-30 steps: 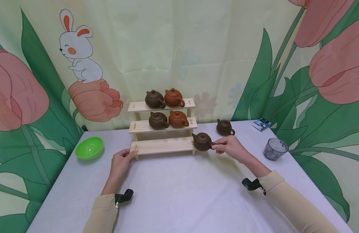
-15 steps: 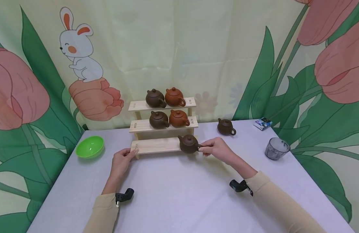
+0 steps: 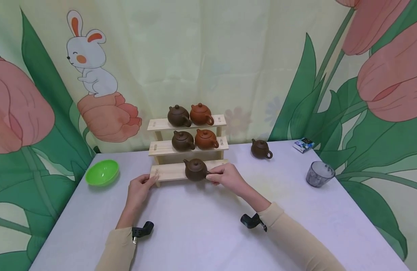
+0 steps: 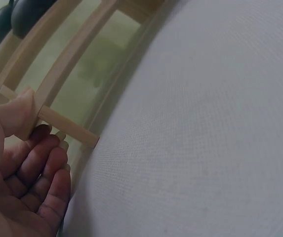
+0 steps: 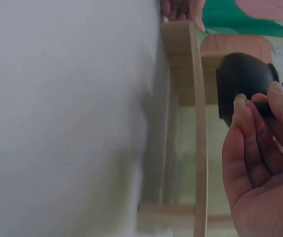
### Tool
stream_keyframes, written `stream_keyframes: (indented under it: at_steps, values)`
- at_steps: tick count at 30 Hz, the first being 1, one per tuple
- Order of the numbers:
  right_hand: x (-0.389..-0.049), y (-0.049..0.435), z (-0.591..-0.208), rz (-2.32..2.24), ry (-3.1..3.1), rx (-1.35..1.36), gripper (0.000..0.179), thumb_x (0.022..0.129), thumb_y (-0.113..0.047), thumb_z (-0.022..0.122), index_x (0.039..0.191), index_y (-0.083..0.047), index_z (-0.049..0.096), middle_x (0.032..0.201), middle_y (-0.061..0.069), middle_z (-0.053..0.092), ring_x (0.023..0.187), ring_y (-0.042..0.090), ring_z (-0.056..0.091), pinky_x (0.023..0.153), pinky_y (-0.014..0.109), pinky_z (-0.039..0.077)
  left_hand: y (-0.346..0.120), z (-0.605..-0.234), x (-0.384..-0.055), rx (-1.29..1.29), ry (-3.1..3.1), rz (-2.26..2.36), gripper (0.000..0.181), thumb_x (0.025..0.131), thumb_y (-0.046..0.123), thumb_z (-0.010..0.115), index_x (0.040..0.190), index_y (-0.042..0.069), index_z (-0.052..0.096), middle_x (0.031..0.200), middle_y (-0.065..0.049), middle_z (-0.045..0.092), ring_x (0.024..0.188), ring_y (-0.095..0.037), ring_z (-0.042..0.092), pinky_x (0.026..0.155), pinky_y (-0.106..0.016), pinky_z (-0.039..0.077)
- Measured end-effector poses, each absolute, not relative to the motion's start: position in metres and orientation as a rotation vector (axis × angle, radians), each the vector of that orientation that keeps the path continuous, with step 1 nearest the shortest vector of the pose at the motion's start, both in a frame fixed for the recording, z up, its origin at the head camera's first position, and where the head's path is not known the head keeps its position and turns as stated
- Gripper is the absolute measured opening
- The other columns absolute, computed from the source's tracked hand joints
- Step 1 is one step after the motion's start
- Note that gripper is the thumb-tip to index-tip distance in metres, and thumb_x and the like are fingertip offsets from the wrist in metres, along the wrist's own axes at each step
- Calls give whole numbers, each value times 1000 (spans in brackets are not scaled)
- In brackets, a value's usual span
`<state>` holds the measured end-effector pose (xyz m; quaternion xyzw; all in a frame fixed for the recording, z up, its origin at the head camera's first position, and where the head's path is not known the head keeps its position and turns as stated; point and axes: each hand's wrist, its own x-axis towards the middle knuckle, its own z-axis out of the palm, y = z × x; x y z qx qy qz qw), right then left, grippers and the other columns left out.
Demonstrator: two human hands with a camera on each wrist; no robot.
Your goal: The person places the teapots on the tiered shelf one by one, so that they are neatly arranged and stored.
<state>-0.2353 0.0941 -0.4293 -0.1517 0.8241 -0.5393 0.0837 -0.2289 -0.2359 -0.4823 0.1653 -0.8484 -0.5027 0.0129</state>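
Note:
A wooden three-step display rack stands at the back of the table. My left hand grips the left end of its lowest step, thumb on top and fingers curled beneath in the left wrist view. With my right hand I pinch the handle of a dark brown teapot. It hangs over the middle of the lowest step, and the right wrist view shows a small gap under its base. A dark teapot and a reddish one sit on the top step; another dark teapot and reddish teapot occupy the middle step.
Right of the rack, one more dark brown teapot stands on the white-covered table. A small blue-and-white box and a grey glass cup are farther right. A green bowl lies at the left. A printed curtain hangs behind.
My right hand has carried the dark brown teapot leftward, from beside the rack's right end to above the middle of the lowest step. The left hand stays on the rack's left end.

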Motion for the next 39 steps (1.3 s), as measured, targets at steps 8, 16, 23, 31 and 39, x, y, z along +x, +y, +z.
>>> stream_keyframes:
  at_steps: [8, 16, 23, 31, 39]
  values:
    - [-228, 55, -442, -1669, 2561, -441, 9, 83, -19, 80, 81, -10, 79, 57, -5, 60, 60, 7, 54, 61, 23, 40, -238, -490, -222, 517, -2642, -1556, 55, 91, 51, 66, 121, 4, 67, 99, -6, 65, 89, -18, 50, 70, -26, 43]
    - [-228, 26, -448, -1681, 2627, -386, 9, 84, -20, 79, 85, -11, 81, 60, 0, 65, 58, 5, 52, 53, 20, 37, -242, -490, -222, 522, -2638, -1542, 55, 91, 52, 66, 121, 5, 67, 100, -7, 66, 88, -17, 52, 70, -25, 45]
    - [-229, 15, -451, -1756, 2577, -355, 13, 85, -21, 79, 90, -10, 81, 66, 6, 71, 58, 5, 57, 55, 20, 42, -239, -487, -223, 539, -2641, -1558, 57, 91, 52, 66, 123, 5, 66, 101, -7, 65, 89, -18, 52, 70, -25, 45]
    - [-233, 17, -447, -1717, 2629, -426, 8, 86, -19, 77, 82, -12, 78, 59, -3, 62, 60, 7, 55, 60, 20, 41, -237, -484, -226, 509, -2636, -1550, 55, 93, 51, 64, 123, 5, 66, 100, -7, 65, 89, -18, 52, 70, -26, 44]
    - [-233, 22, -443, -1644, 2673, -462, 8, 86, -17, 75, 80, -12, 76, 59, -4, 62, 65, 8, 54, 62, 21, 41, -235, -484, -228, 493, -2627, -1558, 54, 93, 49, 65, 124, 4, 66, 102, -9, 66, 89, -18, 52, 70, -25, 45]
